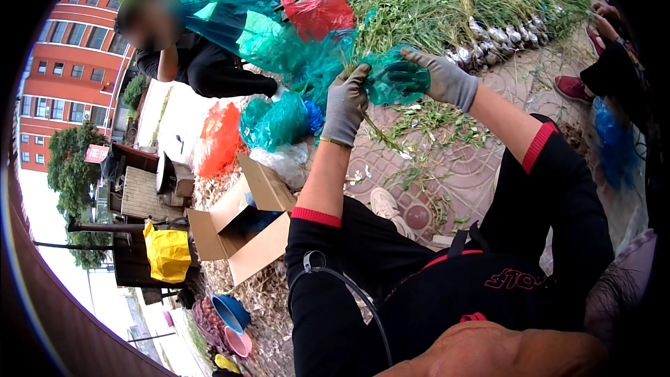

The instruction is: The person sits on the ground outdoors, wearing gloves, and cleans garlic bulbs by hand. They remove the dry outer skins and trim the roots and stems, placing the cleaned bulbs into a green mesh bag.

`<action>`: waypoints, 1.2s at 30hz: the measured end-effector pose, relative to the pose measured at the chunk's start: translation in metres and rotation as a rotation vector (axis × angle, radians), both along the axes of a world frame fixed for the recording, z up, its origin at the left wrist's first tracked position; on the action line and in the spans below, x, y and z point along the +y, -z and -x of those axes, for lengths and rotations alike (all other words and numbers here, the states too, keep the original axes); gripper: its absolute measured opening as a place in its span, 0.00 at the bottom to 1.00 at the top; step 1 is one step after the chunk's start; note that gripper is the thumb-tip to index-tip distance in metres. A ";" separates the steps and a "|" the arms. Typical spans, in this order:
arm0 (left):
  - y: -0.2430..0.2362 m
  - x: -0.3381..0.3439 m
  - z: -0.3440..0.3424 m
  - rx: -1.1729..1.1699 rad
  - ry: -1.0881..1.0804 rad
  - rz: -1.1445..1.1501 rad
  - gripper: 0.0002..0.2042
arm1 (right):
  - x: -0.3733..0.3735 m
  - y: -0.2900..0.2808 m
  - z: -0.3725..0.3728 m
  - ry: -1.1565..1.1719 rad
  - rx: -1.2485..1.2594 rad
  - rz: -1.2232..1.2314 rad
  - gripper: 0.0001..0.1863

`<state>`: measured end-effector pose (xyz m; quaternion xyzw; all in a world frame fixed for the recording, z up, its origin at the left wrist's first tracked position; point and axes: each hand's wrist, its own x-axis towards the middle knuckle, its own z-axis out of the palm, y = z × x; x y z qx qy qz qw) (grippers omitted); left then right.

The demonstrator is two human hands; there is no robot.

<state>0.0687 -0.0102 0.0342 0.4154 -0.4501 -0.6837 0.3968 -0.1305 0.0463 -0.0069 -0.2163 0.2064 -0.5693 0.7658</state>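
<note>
At 12 o'clock on my remote view, the left hand (346, 110) is closed around green stalks (349, 64); a green plastic bag (391, 82) lies at 1 o'clock, between the hands; the right hand (448, 82), at 2, is apart from the left and touches the bag, whose film veils its fingers: I cannot tell their grip. Surroundings: open box (259, 248), 8 o'clock; orange bag (218, 141), 9; plant heap (447, 10), 1. Materials: creased cardboard, crumpled plastic, grey gloves (341, 123), sheer film, patterned paving (467, 181), grassy leaves.
</note>
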 end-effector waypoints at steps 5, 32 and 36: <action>0.006 -0.002 0.003 -0.029 -0.006 0.045 0.09 | -0.003 0.009 -0.004 -0.004 0.023 -0.098 0.14; 0.004 0.003 -0.003 -0.027 0.301 -0.114 0.13 | 0.141 0.001 0.200 0.790 -0.211 -0.121 0.11; 0.007 0.010 0.008 -0.110 0.280 -0.134 0.13 | 0.242 0.075 0.248 1.038 -0.202 -0.115 0.09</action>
